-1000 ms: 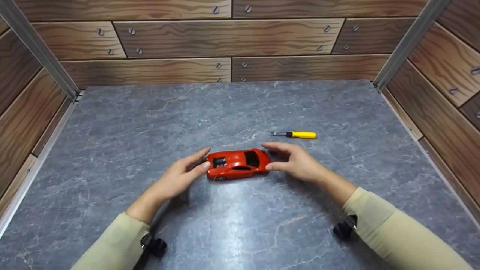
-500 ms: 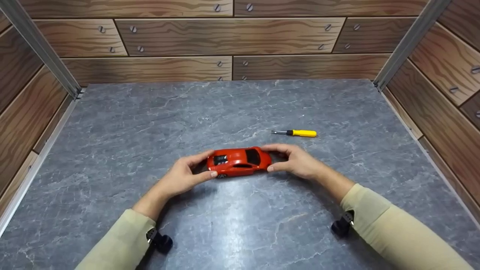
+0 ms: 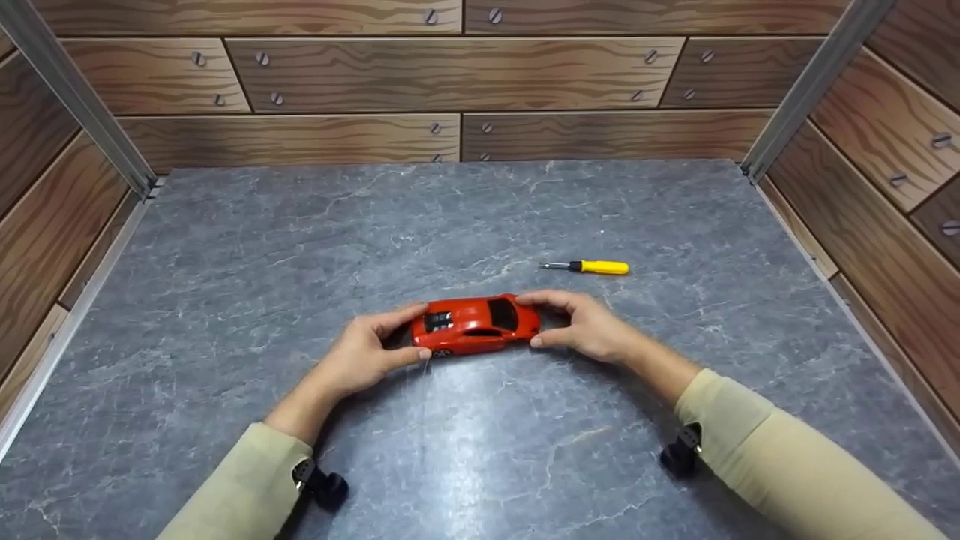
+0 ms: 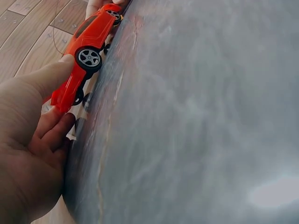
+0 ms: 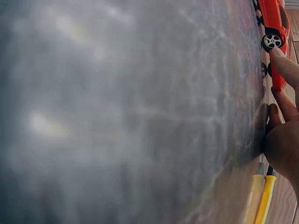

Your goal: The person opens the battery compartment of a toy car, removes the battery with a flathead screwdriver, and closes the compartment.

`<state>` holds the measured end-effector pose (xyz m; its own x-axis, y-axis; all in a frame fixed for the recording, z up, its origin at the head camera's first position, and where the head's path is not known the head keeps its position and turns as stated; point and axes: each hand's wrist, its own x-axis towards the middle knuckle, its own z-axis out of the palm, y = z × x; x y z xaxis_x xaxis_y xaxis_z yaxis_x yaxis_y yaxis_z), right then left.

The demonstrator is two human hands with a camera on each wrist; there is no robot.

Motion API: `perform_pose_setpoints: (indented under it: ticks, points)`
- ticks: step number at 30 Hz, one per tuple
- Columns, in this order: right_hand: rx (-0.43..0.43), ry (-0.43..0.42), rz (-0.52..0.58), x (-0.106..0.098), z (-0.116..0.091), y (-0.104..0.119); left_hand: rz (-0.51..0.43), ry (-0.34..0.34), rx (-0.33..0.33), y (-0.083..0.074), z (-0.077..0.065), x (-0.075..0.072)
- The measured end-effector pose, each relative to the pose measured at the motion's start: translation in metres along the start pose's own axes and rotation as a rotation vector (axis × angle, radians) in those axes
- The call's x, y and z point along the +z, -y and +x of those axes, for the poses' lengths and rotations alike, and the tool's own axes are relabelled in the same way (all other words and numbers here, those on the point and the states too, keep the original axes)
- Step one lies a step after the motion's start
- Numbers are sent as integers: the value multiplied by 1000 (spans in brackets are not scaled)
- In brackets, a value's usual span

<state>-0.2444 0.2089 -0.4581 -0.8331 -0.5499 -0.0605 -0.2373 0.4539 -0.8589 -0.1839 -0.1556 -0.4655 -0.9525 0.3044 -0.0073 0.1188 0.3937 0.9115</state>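
Observation:
A red toy car point(image 3: 476, 327) with dark windows sits between my two hands, its front pointing right. My left hand point(image 3: 362, 352) holds its rear end, thumb on the near side by the back wheel and fingers on the far side. At the front end, my right hand point(image 3: 590, 328) grips it with the thumb low on the near side and the index finger across the far side. In the left wrist view the thumb point(image 4: 58, 72) lies against the red body point(image 4: 91, 35). The right wrist view shows the other thumb point(image 5: 286, 67) by the front wheel point(image 5: 272, 41).
A screwdriver with a yellow handle point(image 3: 604, 267) lies on the grey marbled tabletop point(image 3: 300, 240) beyond the right hand, its shaft pointing left. Wood-patterned panels point(image 3: 450, 75) and metal corner posts point(image 3: 82, 105) enclose the back and sides.
My left hand has moved forward around the car's rear, its thumb sliding along the near side. The right fingers have closed in on the front. The car has barely shifted.

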Motion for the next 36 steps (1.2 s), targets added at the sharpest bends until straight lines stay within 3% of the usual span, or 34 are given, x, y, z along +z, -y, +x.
perform_pose_setpoints:
  ticks: [14,36]
  points:
    - [12,-7,-12,0,2,2,37,-43,-17,0,-1,2]
    - [-19,-35,16,4,-1,-2,11,-66,-20,3,-1,4]
